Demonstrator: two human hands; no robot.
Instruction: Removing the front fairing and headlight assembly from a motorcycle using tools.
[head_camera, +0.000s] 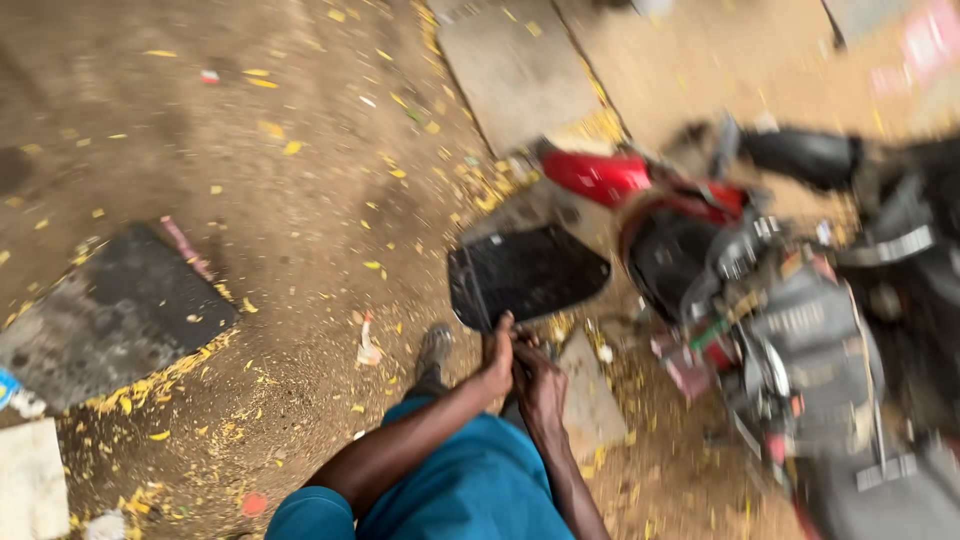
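I see the left hand (497, 362) and right hand (538, 385) both closed on the lower edge of a black panel (525, 272), held above the dirt ground (300, 220) | red motorcycle (760, 300) just right | dark slab (110, 320) far left.

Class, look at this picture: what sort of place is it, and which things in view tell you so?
Probably an outdoor, roadside motorcycle repair spot. A partly stripped red motorcycle stands on bare dirt ground strewn with yellow leaf litter, and both hands, left hand and right hand, grip a detached black plastic body panel.
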